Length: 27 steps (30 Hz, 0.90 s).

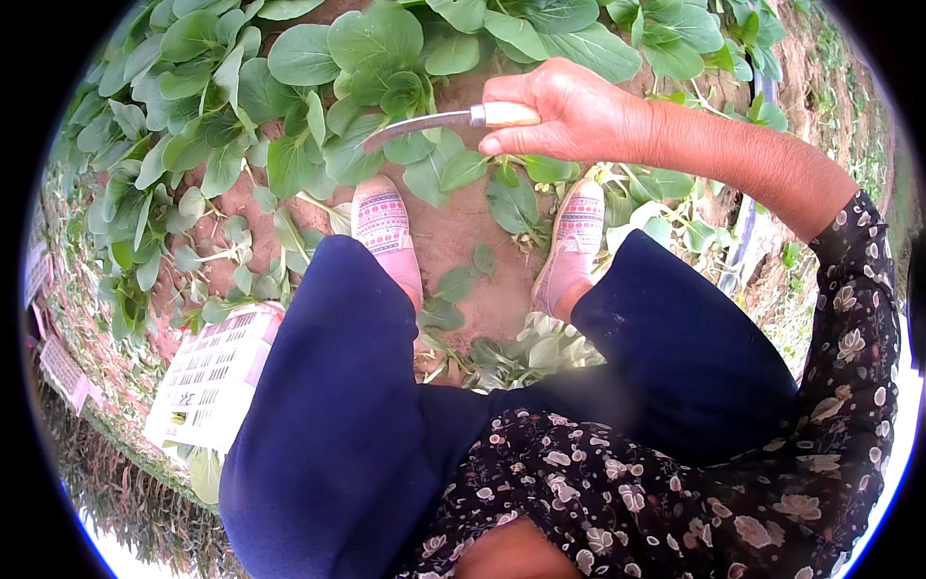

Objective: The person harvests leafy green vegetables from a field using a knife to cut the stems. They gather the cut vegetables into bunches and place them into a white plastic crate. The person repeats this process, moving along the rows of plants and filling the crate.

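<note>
My right hand (561, 112) is closed on the pale wooden handle of a curved sickle (434, 123). Its blade points left, over the broad leaves of a green leafy plant (394, 87) rooted in the soil. Below the hand, smaller leaves and a cut-looking plant (514, 203) lie on the ground between my patterned shoes. My left hand is out of view. Rows of similar leafy greens (195, 94) stand in front of me and to the left.
A white plastic crate (210, 376) stands at the left beside my knee, with leaves near it. Loose leaves (542, 347) lie on the soil between my legs. A grey hose or pipe (739, 239) runs along the right. Farther left are pink crates (65, 373).
</note>
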{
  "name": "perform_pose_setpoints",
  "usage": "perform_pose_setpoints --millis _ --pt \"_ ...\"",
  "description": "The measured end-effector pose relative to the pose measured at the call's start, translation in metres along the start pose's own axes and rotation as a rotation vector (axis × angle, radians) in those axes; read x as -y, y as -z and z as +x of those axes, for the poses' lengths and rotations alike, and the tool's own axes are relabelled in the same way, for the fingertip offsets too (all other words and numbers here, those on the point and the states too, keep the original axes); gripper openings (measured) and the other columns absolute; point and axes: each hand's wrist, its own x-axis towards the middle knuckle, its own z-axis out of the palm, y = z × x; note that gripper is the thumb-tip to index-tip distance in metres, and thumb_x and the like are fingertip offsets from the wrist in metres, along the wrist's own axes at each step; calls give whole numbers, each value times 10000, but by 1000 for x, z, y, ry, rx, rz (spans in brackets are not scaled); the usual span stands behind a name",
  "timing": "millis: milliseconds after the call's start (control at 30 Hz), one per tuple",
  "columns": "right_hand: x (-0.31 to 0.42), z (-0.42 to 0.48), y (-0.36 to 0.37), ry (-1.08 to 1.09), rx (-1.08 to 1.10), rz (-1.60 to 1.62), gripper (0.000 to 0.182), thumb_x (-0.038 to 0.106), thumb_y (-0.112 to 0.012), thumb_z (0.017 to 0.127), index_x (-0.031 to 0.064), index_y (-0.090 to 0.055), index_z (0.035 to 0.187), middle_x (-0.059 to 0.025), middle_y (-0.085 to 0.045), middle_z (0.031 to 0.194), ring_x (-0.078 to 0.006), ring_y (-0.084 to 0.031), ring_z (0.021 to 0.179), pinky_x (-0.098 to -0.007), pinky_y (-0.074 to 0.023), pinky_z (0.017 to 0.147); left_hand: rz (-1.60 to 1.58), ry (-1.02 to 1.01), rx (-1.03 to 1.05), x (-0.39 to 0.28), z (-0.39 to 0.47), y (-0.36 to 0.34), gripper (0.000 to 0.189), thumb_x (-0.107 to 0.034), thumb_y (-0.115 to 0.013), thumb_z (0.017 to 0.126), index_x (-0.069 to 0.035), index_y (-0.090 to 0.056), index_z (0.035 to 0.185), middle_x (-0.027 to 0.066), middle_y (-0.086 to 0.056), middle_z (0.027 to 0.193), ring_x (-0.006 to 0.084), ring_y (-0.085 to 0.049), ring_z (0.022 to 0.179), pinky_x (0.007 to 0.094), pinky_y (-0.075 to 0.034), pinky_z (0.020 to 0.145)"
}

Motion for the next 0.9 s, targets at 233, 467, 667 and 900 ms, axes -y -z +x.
perform_pose_setpoints --millis 233,467,667,900 --pt "-11 -30 14 -86 158 37 325 409 -722 877 122 -600 970 -105 -614 729 -369 -630 702 -477 -477 610 266 -71 227 -18 35 46 506 -260 -530 959 -6 -437 1387 237 -647 1100 350 -687 945 453 -550 795" --pt "-48 -138 7 -314 -141 -37 321 415 -683 900 117 -604 991 -123 -625 719 -367 -648 726 -473 -489 629 655 -231 432 -47 46 121 470 -234 -533 949 -11 -476 1359 225 -676 1036 347 -695 908 452 -551 777" --pt "-95 -177 -70 -694 -686 265 442 469 -621 951 27 -639 934 -113 -614 705 -242 -627 676 -387 -491 645 941 -538 581 -195 44 202 441 -212 -536 941 -15 -509 1334 214 -701 982 345 -702 876 451 -552 763" --pt "-95 -120 -132 -703 -863 503 545 490 -514 938 -38 -629 872 -233 -636 767 -382 -640 769 -467 -491 746 637 -1564 23 -433 9 152 264 -168 -606 863 -83 -620 1112 102 -685 961 296 -661 939 432 -540 779"
